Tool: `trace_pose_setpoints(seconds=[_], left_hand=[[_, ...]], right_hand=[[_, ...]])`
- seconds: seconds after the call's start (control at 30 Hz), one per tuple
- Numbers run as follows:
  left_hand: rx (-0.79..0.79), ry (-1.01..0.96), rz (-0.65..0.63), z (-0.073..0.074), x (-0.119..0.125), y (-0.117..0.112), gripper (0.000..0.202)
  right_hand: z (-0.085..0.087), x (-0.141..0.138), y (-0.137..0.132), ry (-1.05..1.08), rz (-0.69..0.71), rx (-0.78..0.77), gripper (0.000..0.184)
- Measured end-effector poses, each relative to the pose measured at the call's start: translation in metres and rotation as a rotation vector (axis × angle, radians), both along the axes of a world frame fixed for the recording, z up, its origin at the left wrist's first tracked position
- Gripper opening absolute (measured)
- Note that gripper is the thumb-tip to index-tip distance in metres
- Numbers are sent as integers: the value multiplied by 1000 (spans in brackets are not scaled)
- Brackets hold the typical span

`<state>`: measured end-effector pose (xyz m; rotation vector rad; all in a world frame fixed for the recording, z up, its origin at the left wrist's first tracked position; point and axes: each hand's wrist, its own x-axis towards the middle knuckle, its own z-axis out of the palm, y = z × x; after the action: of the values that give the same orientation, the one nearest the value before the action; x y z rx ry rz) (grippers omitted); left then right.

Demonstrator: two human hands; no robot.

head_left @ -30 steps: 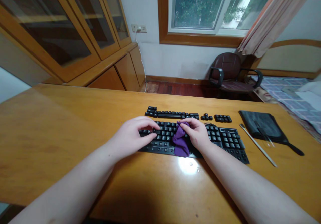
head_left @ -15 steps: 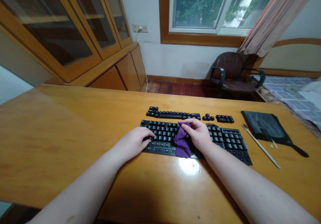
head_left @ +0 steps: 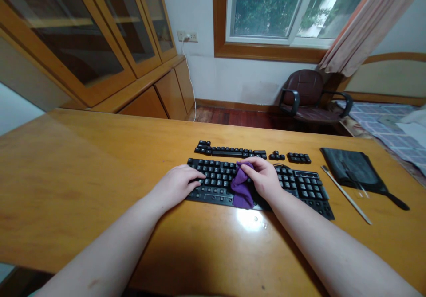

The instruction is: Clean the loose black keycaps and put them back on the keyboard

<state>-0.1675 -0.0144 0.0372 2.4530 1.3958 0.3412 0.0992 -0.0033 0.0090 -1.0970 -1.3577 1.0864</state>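
Note:
A black keyboard (head_left: 299, 186) lies on the wooden desk (head_left: 83, 168) in front of me. My right hand (head_left: 264, 179) is closed round a purple cloth (head_left: 241, 188) and presses it onto the middle keys. My left hand (head_left: 176, 184) rests on the keyboard's left end, fingers curled over the keys and thumb at the near edge, steadying it. Rows of loose black keycaps (head_left: 229, 151) lie just behind the keyboard, with two smaller groups (head_left: 297, 157) to their right.
A folded black cloth (head_left: 351, 166), a thin pale stick (head_left: 346, 195) and a black-handled tool (head_left: 396, 201) lie at the desk's right. Wooden cabinets with glass doors stand at the left. Beyond the desk are a dark armchair (head_left: 306, 95), a window and a bed.
My left hand has slid back from the upper key rows to the keyboard's left near corner. The right hand with the cloth has stayed almost in place.

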Motion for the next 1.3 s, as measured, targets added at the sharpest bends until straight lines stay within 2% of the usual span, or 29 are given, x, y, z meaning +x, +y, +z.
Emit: trace_pose_setpoints(seconds=[0.47, 0.7, 0.87, 1.0, 1.17, 1.3], left_hand=[[72, 72, 32, 1, 4, -4, 17], [116, 238, 35, 10, 12, -17, 18], [4, 324, 97, 19, 18, -25, 25], [-78, 320, 125, 21, 18, -25, 28], [-37, 237, 92, 18, 14, -21, 29], [65, 135, 100, 34, 13, -2, 30]], right_hand=[[-2, 0, 1, 11, 11, -8, 15], [0, 0, 1, 0, 15, -2, 15], [-1, 0, 1, -6, 19, -2, 16], [-2, 0, 0, -21, 1, -8, 16], [-2, 0, 0, -19, 10, 7, 14], [-3, 0, 1, -38, 4, 3, 15]])
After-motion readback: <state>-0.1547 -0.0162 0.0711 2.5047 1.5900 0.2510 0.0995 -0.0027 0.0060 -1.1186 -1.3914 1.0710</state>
